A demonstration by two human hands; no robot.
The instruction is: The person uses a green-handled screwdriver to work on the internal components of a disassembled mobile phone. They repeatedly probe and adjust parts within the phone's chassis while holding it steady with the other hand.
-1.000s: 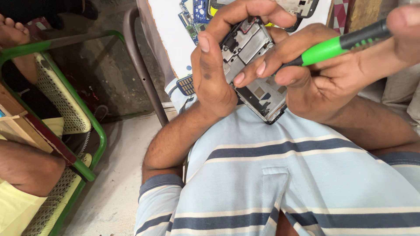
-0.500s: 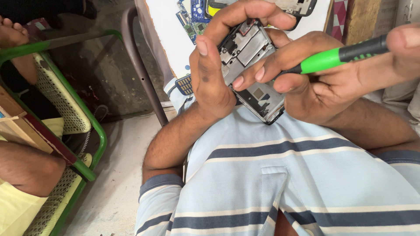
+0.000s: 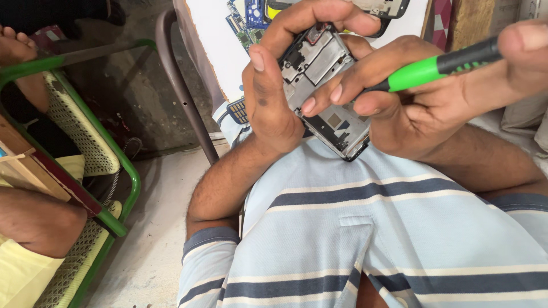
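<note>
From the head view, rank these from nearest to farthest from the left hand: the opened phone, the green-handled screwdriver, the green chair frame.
1. Opened phone: gripped in the left hand itself.
2. Green-handled screwdriver: just to the right, in the right hand.
3. Green chair frame: well off to the left, lower down.

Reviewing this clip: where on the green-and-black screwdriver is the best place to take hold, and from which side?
Take the green-and-black screwdriver by its green grip section, coming from the person's right. The shaft slants up toward that side, and its tip end is buried among the right hand fingers over the opened phone that the left hand cradles.
</note>
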